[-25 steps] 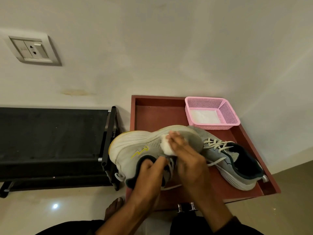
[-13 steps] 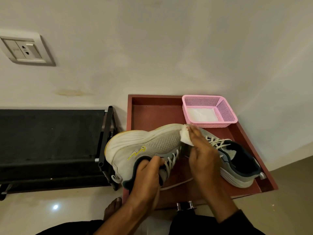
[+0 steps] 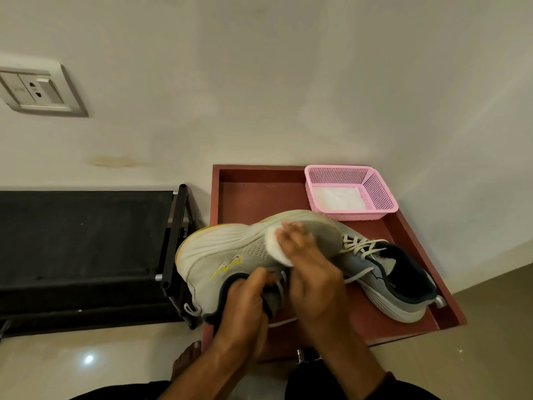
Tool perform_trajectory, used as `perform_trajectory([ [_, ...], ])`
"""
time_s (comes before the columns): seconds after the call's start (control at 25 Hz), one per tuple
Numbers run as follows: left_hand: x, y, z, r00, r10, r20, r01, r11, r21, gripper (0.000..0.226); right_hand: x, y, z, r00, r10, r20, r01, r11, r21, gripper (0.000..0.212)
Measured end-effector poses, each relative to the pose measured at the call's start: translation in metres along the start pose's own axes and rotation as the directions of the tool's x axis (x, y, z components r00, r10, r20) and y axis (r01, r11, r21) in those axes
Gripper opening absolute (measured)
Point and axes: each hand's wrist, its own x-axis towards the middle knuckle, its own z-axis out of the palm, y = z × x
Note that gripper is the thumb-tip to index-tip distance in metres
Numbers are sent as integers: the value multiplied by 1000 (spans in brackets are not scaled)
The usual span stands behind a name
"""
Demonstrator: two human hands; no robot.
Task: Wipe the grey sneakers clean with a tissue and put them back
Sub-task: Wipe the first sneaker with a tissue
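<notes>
A grey sneaker (image 3: 227,249) with a white sole and a yellow logo lies on its side in the air over the red tray's (image 3: 259,194) left edge. My left hand (image 3: 248,301) grips it by the dark collar, fingers curled into the opening. My right hand (image 3: 305,261) presses a white tissue (image 3: 274,243) against the sneaker's mesh upper near the toe, fingers blurred. The second grey sneaker (image 3: 395,278) stands upright on the tray to the right, partly behind my right hand.
A pink mesh basket (image 3: 380,192) holding white tissues stands in the tray's far right corner, against the wall. A black rack (image 3: 86,249) stands to the left of the tray. A socket plate (image 3: 37,90) sits on the wall. My bare foot (image 3: 184,362) rests on the floor.
My right hand has slid the tissue back from the toe tip toward the middle of the upper. My left hand keeps its hold on the collar. The view shifted slightly.
</notes>
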Motion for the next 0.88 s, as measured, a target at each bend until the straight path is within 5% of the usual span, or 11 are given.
perform_trajectory([
  [0.08, 3, 1, -3, 999, -43, 15, 43, 998, -38, 16, 2, 5, 1, 998, -64, 30, 64, 998, -3, 42],
  [0.2, 8, 2, -4, 998, -55, -2, 55, 991, -121, 9, 11, 38, -17, 941, 313, -128, -325, 942, -82, 48],
  [0.28, 10, -1, -4, 997, -75, -22, 71, 986, -152, 18, 13, 37, -21, 893, 412, -180, -431, 899, -84, 49],
  [0.44, 11, -3, -3, 996, -86, -16, 82, 978, -192, 51, 8, 7, 1, 999, 29, -42, -32, 997, -71, 49],
  [0.52, 11, -1, -6, 995, -96, -20, 89, 970, -226, 67, 10, 25, -4, 986, 145, -78, -151, 985, -79, 49],
  [0.64, 13, -1, -4, 993, -114, -17, 108, 972, -208, 58, 13, 39, -17, 895, 399, -198, -413, 910, -35, 48],
  [0.8, 13, -2, -2, 989, -142, -30, 130, 960, -248, 51, 10, 9, -2, 994, 79, -80, -85, 993, -75, 45],
  [0.88, 15, 0, -6, 988, -153, -13, 144, 952, -270, 54, 12, 22, -6, 988, 121, -100, -129, 989, -77, 45],
])
